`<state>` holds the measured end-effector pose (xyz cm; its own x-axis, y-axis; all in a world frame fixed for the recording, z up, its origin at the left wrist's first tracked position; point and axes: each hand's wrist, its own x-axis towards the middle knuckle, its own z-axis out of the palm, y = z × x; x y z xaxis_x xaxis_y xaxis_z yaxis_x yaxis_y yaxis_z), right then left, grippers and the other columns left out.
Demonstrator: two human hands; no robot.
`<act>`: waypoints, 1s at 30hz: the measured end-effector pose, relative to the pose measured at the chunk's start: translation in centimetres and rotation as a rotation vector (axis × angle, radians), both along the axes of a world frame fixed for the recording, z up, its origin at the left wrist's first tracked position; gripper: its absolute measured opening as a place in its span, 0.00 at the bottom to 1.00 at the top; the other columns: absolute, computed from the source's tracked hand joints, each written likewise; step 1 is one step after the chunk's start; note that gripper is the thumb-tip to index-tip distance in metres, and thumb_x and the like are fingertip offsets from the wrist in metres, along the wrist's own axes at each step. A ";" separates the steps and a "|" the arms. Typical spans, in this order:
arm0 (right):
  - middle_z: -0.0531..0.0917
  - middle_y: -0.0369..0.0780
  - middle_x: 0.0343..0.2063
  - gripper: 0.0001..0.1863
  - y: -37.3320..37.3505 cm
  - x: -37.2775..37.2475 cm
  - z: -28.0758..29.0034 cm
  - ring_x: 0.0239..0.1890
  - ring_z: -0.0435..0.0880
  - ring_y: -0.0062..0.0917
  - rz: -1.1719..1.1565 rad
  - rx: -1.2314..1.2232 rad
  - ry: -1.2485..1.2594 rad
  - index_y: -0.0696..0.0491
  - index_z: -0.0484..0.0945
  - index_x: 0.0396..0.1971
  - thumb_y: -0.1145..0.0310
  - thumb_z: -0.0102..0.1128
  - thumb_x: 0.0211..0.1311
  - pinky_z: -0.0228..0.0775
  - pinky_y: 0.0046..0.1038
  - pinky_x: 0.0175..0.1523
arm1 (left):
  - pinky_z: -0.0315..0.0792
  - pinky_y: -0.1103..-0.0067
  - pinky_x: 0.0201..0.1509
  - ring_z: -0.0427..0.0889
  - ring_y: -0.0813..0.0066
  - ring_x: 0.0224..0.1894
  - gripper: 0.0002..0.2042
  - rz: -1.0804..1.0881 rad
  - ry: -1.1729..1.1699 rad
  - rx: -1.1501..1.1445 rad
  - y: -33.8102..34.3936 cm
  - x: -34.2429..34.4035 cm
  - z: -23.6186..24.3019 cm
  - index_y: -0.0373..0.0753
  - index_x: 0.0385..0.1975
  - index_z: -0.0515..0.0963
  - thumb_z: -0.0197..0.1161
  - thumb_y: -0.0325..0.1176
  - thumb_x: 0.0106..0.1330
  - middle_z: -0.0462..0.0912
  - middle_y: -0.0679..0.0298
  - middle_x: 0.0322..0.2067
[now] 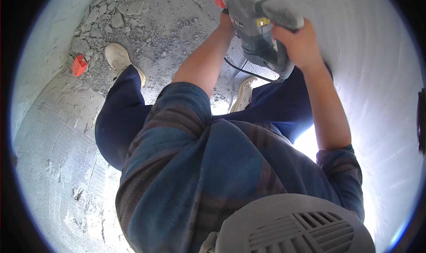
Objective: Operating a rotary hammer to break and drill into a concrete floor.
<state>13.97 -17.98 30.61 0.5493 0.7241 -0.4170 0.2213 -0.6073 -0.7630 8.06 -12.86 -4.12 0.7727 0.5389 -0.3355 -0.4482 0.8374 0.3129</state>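
Observation:
A large grey-green power hammer drill [253,26] with a red part near its front and a black cord [239,69] is held at the top centre, above my right leg. My left hand [226,23] is closed at the front of the tool, its fingers partly hidden behind the body. My right hand [297,44] is wrapped round the rear handle. The working tip is cut off by the upper edge of the view.
Broken grey rubble [117,18] and dust cover the floor at upper left, by a small red box [79,65] and my left shoe [116,57]. Pale walls curve along the left [42,62] and right [384,97]. A grey vented mask [288,217] fills the bottom edge.

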 end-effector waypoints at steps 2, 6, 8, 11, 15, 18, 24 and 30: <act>0.86 0.44 0.33 0.20 -2.7 -0.4 -1.0 0.38 0.85 0.29 0.005 -0.076 -0.013 0.60 0.81 0.40 0.65 0.67 0.47 0.75 0.30 0.45 | 0.74 0.63 0.55 0.80 0.63 0.51 0.21 -0.001 0.153 -0.159 -1.4 -0.9 -1.4 0.40 0.55 0.74 0.54 0.47 0.69 0.82 0.58 0.47; 0.86 0.44 0.35 0.20 -7.7 -3.5 -6.3 0.40 0.85 0.29 -0.110 -0.035 0.083 0.60 0.80 0.43 0.70 0.67 0.47 0.74 0.29 0.47 | 0.74 0.65 0.55 0.81 0.62 0.50 0.24 0.040 0.242 -0.196 -2.4 -3.5 -4.7 0.37 0.53 0.75 0.56 0.50 0.67 0.83 0.58 0.46; 0.86 0.43 0.36 0.20 -9.2 -4.8 -9.0 0.40 0.85 0.27 -0.177 -0.052 0.151 0.60 0.80 0.44 0.71 0.67 0.48 0.74 0.29 0.49 | 0.74 0.67 0.53 0.82 0.62 0.48 0.24 -0.161 0.505 0.033 -0.5 -5.2 -6.4 0.37 0.51 0.78 0.57 0.51 0.66 0.84 0.58 0.45; 0.85 0.37 0.36 0.14 -10.5 -6.2 -11.1 0.42 0.83 0.21 -0.371 0.113 0.373 0.61 0.80 0.42 0.72 0.64 0.55 0.72 0.28 0.50 | 0.75 0.69 0.49 0.84 0.61 0.45 0.22 -0.264 0.780 0.844 1.5 -7.1 -6.5 0.37 0.46 0.80 0.59 0.49 0.64 0.86 0.56 0.41; 0.84 0.41 0.39 0.15 -10.3 -5.6 -11.5 0.41 0.82 0.23 -0.389 0.139 0.513 0.61 0.78 0.45 0.76 0.58 0.56 0.72 0.27 0.49 | 0.76 0.67 0.45 0.85 0.56 0.41 0.17 -0.469 1.026 0.634 3.2 -8.4 -3.0 0.39 0.42 0.81 0.59 0.46 0.63 0.86 0.53 0.38; 0.83 0.43 0.38 0.16 -9.6 -5.4 -10.7 0.40 0.83 0.26 -0.468 0.283 0.601 0.62 0.78 0.44 0.76 0.58 0.55 0.73 0.28 0.48 | 0.75 0.62 0.43 0.84 0.50 0.42 0.15 -0.425 1.037 1.146 5.0 -7.9 -1.1 0.39 0.40 0.80 0.59 0.44 0.63 0.85 0.51 0.36; 0.83 0.40 0.35 0.14 -8.4 -3.9 -5.5 0.38 0.83 0.26 -0.440 0.204 0.362 0.62 0.79 0.40 0.78 0.60 0.51 0.75 0.28 0.48 | 0.76 0.61 0.39 0.84 0.50 0.41 0.13 -0.271 0.975 1.254 3.7 -4.9 0.6 0.41 0.40 0.80 0.58 0.43 0.63 0.85 0.51 0.37; 0.83 0.39 0.31 0.14 -6.9 -1.0 0.5 0.35 0.82 0.24 -0.264 0.160 0.228 0.62 0.80 0.38 0.75 0.61 0.50 0.75 0.27 0.45 | 0.75 0.68 0.38 0.85 0.59 0.37 0.22 0.040 0.470 0.077 -2.5 -1.3 4.5 0.34 0.41 0.80 0.56 0.51 0.68 0.85 0.52 0.35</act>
